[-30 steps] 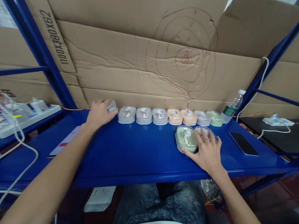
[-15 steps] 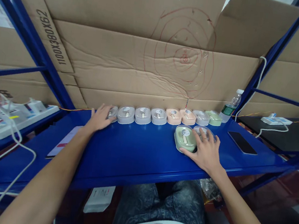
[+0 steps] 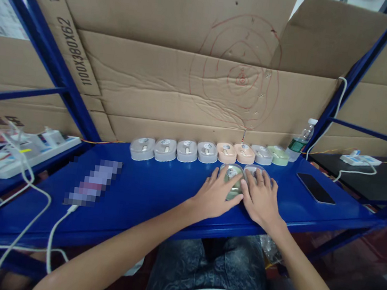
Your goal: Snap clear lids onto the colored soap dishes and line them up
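My left hand (image 3: 214, 193) is closed over a green rounded box (image 3: 232, 173) with a clear lid and a round label. Its fingers lie across the lid and its thumb is near the front right edge. Right beside it, my right hand (image 3: 261, 199) covers a greyish box (image 3: 251, 168) of the same kind, fingers curved over the top and thumb at the left side. Both boxes rest on the blue shelf (image 3: 158, 192), side by side, mostly hidden under my hands. The two hands meet or nearly meet at the thumbs.
Behind stands a row of similar boxes: several grey ones (image 3: 143, 150), two peach ones (image 3: 226, 154), another grey, then a green one (image 3: 278, 156). A water bottle (image 3: 299, 142) ends the row. Phones lie left (image 3: 93, 184) and right (image 3: 316, 187). White cables (image 3: 48, 202) hang at left.
My left hand has left the leftmost grey box in the row and come right onto the green box. My right hand stays over the grey box, its thumb drawn in from the green one.
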### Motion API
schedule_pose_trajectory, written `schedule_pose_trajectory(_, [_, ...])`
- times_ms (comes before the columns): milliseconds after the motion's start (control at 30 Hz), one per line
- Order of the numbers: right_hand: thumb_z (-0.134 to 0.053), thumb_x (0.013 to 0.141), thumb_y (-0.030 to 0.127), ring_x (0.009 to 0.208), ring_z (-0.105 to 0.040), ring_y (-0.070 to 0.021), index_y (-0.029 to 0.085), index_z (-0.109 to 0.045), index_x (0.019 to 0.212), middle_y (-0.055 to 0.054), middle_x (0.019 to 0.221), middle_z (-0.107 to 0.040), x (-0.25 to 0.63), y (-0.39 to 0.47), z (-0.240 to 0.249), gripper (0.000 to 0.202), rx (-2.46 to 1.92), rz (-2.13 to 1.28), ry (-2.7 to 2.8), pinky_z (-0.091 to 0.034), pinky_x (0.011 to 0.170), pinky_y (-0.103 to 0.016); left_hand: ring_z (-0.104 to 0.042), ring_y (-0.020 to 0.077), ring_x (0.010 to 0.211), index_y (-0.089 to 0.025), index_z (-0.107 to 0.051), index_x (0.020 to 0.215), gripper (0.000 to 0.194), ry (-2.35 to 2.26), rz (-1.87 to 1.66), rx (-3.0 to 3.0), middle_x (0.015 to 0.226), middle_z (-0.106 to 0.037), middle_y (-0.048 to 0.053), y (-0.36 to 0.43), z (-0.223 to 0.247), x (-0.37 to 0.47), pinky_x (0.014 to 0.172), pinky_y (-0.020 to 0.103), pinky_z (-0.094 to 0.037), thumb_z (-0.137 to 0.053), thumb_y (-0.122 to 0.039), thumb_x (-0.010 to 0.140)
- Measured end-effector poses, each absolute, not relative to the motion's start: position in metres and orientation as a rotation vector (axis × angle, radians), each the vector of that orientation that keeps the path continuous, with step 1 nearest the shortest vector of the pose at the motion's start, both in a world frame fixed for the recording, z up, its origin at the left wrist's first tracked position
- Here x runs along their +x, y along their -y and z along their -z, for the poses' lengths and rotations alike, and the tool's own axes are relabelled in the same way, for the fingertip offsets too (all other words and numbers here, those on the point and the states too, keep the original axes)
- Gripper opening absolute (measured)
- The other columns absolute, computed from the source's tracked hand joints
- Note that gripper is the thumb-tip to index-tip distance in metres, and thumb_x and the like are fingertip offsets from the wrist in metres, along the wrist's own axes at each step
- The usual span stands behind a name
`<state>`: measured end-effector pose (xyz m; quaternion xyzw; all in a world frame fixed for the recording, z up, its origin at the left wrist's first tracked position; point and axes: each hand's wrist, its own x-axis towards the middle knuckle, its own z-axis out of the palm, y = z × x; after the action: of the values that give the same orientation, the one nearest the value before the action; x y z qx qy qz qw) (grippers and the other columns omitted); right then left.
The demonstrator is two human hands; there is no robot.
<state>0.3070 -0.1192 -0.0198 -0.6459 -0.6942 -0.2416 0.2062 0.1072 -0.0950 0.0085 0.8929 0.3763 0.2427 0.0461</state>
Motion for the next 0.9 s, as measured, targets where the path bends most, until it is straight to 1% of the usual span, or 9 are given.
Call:
schedule_pose_trajectory(67, [-0.026, 0.115, 0.038, 0.148, -0.049, -0.0404, 0.017, -0.064, 0.148, -0.02, 0.151, -0.063, 0.317, 0.118, 0.019, 0.054, -1.738, 0.607, 1.956, -0.043, 0.115, -0.062, -0.048, 0.05, 0.147, -0.037, -0.044, 0.16, 0.066, -1.239, -0.683, 2.703, 0.171, -0.032, 0.013, 0.097, -0.002, 0.114, 0.108, 0.067, -0.053, -0.068, -0.05, 0.1])
schedule_pose_trajectory(133, [-0.031, 0.114, 0.037, 0.147, -0.052, -0.0372, 0.021, -0.067, 0.144, -0.016, 0.15, -0.065, 0.329, 0.117, 0.02, 0.05, -1.669, 0.527, 1.974, -0.045, 0.115, -0.058, -0.055, 0.0478, 0.14, -0.037, -0.049, 0.155, 0.064, -1.313, -0.678, 2.704, 0.168, -0.036, 0.012, 0.094, -0.001, 0.114, 0.105, 0.063, -0.056, -0.074, -0.047, 0.096])
schedule_pose_trajectory(267, [-0.049, 0.108, 0.047, 0.15, -0.046, -0.0407, 0.022, -0.066, 0.146, -0.016, 0.155, -0.06, 0.344, 0.112, 0.028, 0.048, -1.593, 0.453, 1.947, -0.048, 0.113, -0.06, -0.066, 0.044, 0.122, -0.028, -0.055, 0.142, 0.062, -1.459, -0.679, 2.678, 0.155, -0.047, 0.018, 0.088, -0.009, 0.108, 0.093, 0.057, -0.061, -0.081, -0.05, 0.09])
schedule_pose_trajectory(333, [-0.054, 0.105, 0.048, 0.153, -0.042, -0.0417, 0.019, -0.064, 0.147, -0.018, 0.158, -0.056, 0.347, 0.109, 0.033, 0.051, -1.546, 0.451, 1.93, -0.046, 0.116, -0.063, -0.068, 0.0429, 0.116, -0.025, -0.056, 0.136, 0.06, -1.512, -0.669, 2.658, 0.149, -0.051, 0.019, 0.085, -0.012, 0.105, 0.089, 0.055, -0.062, -0.081, -0.053, 0.089])
schedule_pose_trajectory(400, [-0.057, 0.103, 0.046, 0.154, -0.04, -0.0423, 0.018, -0.065, 0.146, -0.02, 0.158, -0.053, 0.349, 0.107, 0.037, 0.051, -1.506, 0.459, 1.922, -0.041, 0.121, -0.064, -0.069, 0.0418, 0.113, -0.023, -0.057, 0.131, 0.056, -1.542, -0.666, 2.639, 0.144, -0.054, 0.019, 0.082, -0.014, 0.101, 0.086, 0.053, -0.062, -0.081, -0.049, 0.088])
schedule_pose_trajectory(500, [-0.059, 0.102, 0.046, 0.151, -0.043, -0.0434, 0.019, -0.064, 0.147, -0.021, 0.159, -0.05, 0.352, 0.105, 0.041, 0.052, -1.518, 0.437, 1.916, -0.041, 0.121, -0.064, -0.068, 0.0398, 0.114, -0.023, -0.057, 0.128, 0.051, -1.544, -0.747, 2.588, 0.144, -0.055, 0.018, 0.077, -0.017, 0.09, 0.09, 0.053, -0.061, -0.08, -0.039, 0.085])
schedule_pose_trajectory(633, [-0.057, 0.104, 0.046, 0.148, -0.044, -0.0426, 0.023, -0.057, 0.154, -0.02, 0.161, -0.047, 0.354, 0.104, 0.042, 0.055, -1.576, 0.413, 1.937, -0.043, 0.118, -0.062, -0.066, 0.0367, 0.121, -0.025, -0.054, 0.134, 0.059, -1.562, -0.94, 2.48, 0.144, -0.056, 0.014, 0.065, -0.034, 0.058, 0.104, 0.054, -0.057, -0.079, -0.036, 0.082])
schedule_pose_trajectory(767, [-0.055, 0.105, 0.046, 0.149, -0.042, -0.0429, 0.022, -0.056, 0.155, -0.021, 0.162, -0.045, 0.352, 0.105, 0.041, 0.056, -1.603, 0.42, 1.962, -0.042, 0.118, -0.062, -0.064, 0.0381, 0.125, -0.021, -0.058, 0.133, 0.058, -1.81, -1.145, 2.436, 0.132, -0.06, 0.014, 0.042, -0.068, -0.003, 0.11, 0.056, -0.054, -0.078, -0.038, 0.081])
schedule_pose_trajectory(900, [-0.053, 0.106, 0.046, 0.149, -0.041, -0.0434, 0.024, -0.053, 0.158, -0.02, 0.166, -0.041, 0.348, 0.107, 0.038, 0.057, -1.619, 0.416, 1.982, -0.043, 0.117, -0.062, -0.063, 0.0425, 0.127, -0.015, -0.058, 0.137, 0.065, -2.2, -1.276, 2.217, 0.137, -0.057, 0.015, 0.006, -0.095, -0.085, 0.109, 0.064, -0.053, -0.077, -0.051, 0.087])
